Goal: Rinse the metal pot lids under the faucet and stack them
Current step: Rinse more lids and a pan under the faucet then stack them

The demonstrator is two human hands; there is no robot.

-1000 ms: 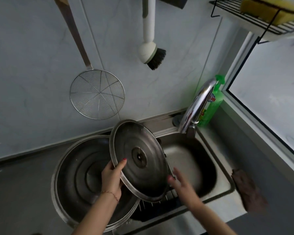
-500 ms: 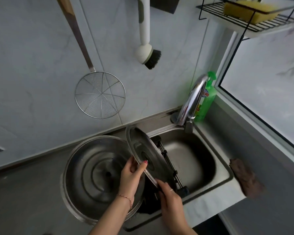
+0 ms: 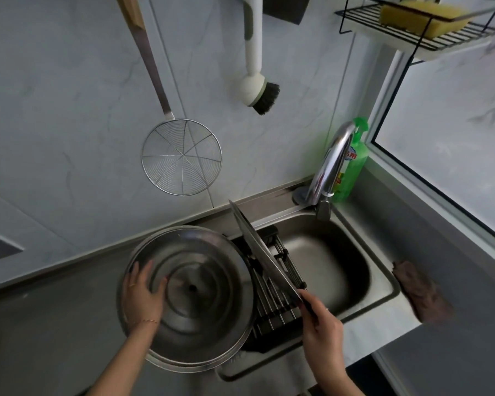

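The bench (image 3: pixel 40 324) runs grey along the tiled wall and carries a steel sink (image 3: pixel 383 284) set into its right part. The faucet (image 3: pixel 330 164) rises at the sink's far rim, spout curved toward the viewer; no water stream is visible.

The large lid (image 3: pixel 206 295) lies inverted, hollow side up, at the sink's left edge, overlapping both bench and sink rim. A second rim shows directly beneath its near edge; whether that belongs to another lid cannot be told.

The small lid (image 3: pixel 265 254) is held on edge, seen almost side-on, above the drain rack (image 3: pixel 277 307) that spans the left part of the sink. Its upper edge points toward the wall; its lower edge sits at the right hand.

The left hand (image 3: pixel 143 298) rests on the large lid's left rim, fingers spread over the edge and thumb on the inner surface, gripping it. The right hand (image 3: pixel 320 324) is closed on the lower edge of the small lid.

A wire skimmer (image 3: pixel 182 157) and a dish brush (image 3: pixel 259 94) hang on the wall. A green detergent bottle (image 3: pixel 353 170) stands just behind the faucet. A brown cloth (image 3: pixel 420 292) lies on the bench right of the sink. A yellow sponge (image 3: pixel 420 15) sits in the wall shelf (image 3: pixel 355 21) at upper right.
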